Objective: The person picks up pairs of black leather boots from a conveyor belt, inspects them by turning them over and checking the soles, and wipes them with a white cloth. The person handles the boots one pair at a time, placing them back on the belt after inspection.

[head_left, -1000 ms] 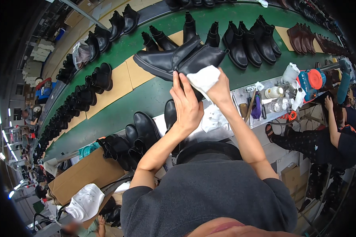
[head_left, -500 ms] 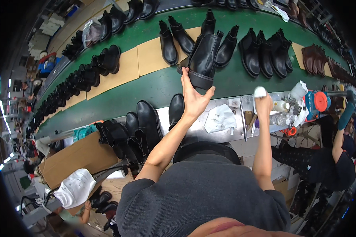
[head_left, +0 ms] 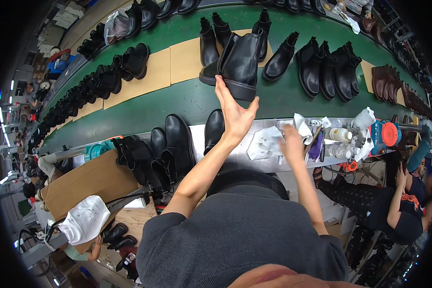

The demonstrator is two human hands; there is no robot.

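My left hand (head_left: 234, 111) reaches out over the green conveyor belt (head_left: 177, 103) and grips a black ankle boot (head_left: 242, 60) by its sole and heel, fingers up along its left side. The boot stands upright at the belt's near side, in front of other black boots (head_left: 209, 38). My right hand (head_left: 293, 140) is low on the metal ledge (head_left: 283, 165), closed on a white cloth (head_left: 302, 127). A second crumpled white cloth (head_left: 265, 144) lies on the ledge just left of that hand.
Rows of black boots (head_left: 329, 65) and some brown ones (head_left: 386, 81) ride the belt on tan sheets. Black boots (head_left: 177, 141) stand on the ledge at left. Bottles (head_left: 340, 135), a blue and red tool (head_left: 384, 134), a cardboard box (head_left: 86, 182) and a seated person (head_left: 393, 206) are nearby.
The boot went from being held and wiped near my body out onto the belt in my left hand. My right hand dropped with the cloth to the ledge.
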